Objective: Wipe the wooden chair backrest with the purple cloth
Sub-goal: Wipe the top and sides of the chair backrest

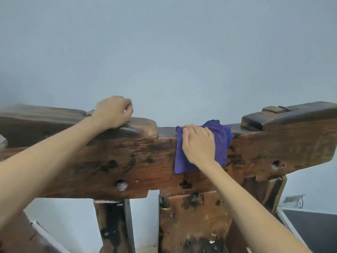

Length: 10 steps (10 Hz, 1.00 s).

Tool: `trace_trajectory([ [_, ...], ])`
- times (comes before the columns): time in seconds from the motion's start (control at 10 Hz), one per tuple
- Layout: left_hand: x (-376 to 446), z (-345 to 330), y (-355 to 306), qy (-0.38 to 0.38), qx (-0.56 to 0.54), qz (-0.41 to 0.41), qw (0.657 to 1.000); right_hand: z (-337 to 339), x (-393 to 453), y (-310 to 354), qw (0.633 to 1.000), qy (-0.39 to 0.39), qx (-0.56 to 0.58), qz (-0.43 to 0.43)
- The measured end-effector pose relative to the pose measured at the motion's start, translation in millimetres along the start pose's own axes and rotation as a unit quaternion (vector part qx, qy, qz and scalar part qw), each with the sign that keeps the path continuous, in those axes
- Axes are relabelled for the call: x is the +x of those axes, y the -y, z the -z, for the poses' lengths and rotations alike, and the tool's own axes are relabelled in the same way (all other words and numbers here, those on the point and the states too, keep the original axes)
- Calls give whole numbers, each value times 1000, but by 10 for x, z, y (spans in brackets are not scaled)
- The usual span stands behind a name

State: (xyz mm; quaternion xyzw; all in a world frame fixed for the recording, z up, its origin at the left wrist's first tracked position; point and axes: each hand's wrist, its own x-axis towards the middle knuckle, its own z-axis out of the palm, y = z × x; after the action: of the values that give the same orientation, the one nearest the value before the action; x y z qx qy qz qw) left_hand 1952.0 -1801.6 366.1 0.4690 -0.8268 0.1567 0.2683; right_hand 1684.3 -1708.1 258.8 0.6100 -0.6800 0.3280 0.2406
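Observation:
The wooden chair backrest (127,161) is a thick, dark, worn beam that runs across the whole view, with raised blocks at both ends of its top edge. A purple cloth (221,141) is draped over the low middle notch and hangs down the front face. My right hand (198,143) lies flat on the cloth, fingers together, pressing it against the wood. My left hand (114,112) is curled over the top edge of the raised left block, gripping it. Part of the cloth is hidden under my right hand.
A pale blue-grey wall (164,52) stands close behind the backrest. Below the beam, a narrow dark upright (113,225) and a wide central slat (193,221) go down. A dark floor patch (313,227) shows at lower right.

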Motion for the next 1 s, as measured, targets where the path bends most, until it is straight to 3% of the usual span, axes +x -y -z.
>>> trace_trajectory([
  [0.1, -107, -283, -749, 154, 3, -93, 984, -94, -193, 143, 1000, -16, -8, -11],
  [0.2, -163, -492, -1053, 99, 90, -73, 988, -337, -608, 183, 1000, -16, -13, -18],
  [0.3, -258, -548, -1031, 58, 82, -63, 993, -584, -1066, 17, 999, 26, -11, -36],
  [0.4, -311, -500, -1037, 59, 86, -65, 992, -718, -1295, -79, 994, 53, 22, -89],
  [0.6, -355, -433, -1104, 67, 88, -54, 992, -782, -1086, 575, 975, 30, 113, -187],
  [0.7, -326, -427, -1068, 78, 64, -61, 993, -789, -1046, 878, 989, 42, 74, -120],
  [0.8, -310, -430, -1027, 88, 35, -64, 993, -747, -1003, 978, 986, 96, 87, 102],
  [0.9, -333, -482, -1043, 43, 42, -50, 997, -714, -1025, 601, 962, 117, 7, 248],
  [1.0, -403, -537, -1083, 5, 78, -24, 997, -428, -960, 108, 997, 10, -70, -39],
])
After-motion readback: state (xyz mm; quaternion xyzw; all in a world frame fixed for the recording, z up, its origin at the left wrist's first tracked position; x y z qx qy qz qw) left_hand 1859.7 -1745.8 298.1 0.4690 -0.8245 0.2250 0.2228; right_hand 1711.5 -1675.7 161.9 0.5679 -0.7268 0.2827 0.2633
